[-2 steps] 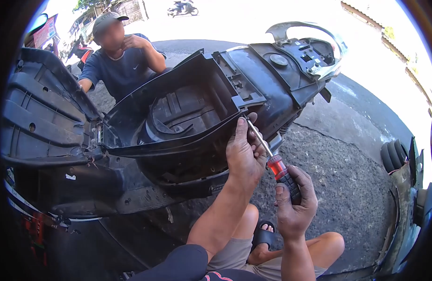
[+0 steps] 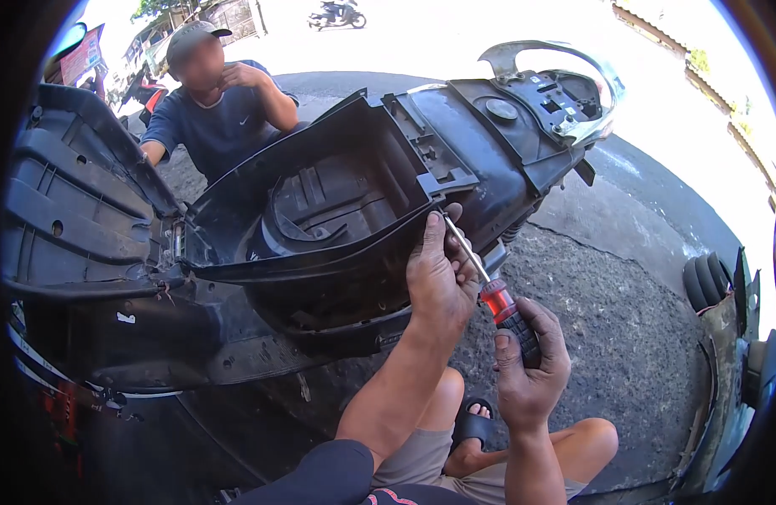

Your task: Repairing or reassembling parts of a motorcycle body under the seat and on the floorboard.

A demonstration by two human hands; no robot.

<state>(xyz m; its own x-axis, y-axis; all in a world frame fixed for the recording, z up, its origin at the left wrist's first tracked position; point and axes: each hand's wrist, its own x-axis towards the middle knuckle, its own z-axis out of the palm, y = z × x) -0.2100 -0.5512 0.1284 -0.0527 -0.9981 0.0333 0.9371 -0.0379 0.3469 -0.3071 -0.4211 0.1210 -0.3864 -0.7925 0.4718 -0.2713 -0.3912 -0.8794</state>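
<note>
My right hand (image 2: 533,362) is wrapped round the black grip of a screwdriver (image 2: 499,300) with a red collar. Its metal shaft slants up and to the left, to the rim of the black under-seat storage box (image 2: 337,268) on a scooter. At that rim my left hand (image 2: 437,269) is closed, thumb and fingers pinched about the shaft near its tip. Whatever the tip touches is hidden by these fingers. Just beyond lies the scooter's black rear body panel (image 2: 480,126).
The raised seat (image 2: 80,202) stands at the left. Across the scooter a person (image 2: 224,118) in a cap and dark shirt sits close to it. A pale grab rail (image 2: 607,76) curves over the tail. Dark tyres (image 2: 706,280) lie at the right. Far off, a motorbike (image 2: 337,15) is on the road.
The distant motorbike has moved slightly to the right. Both my hands and the screwdriver look nearly unmoved.
</note>
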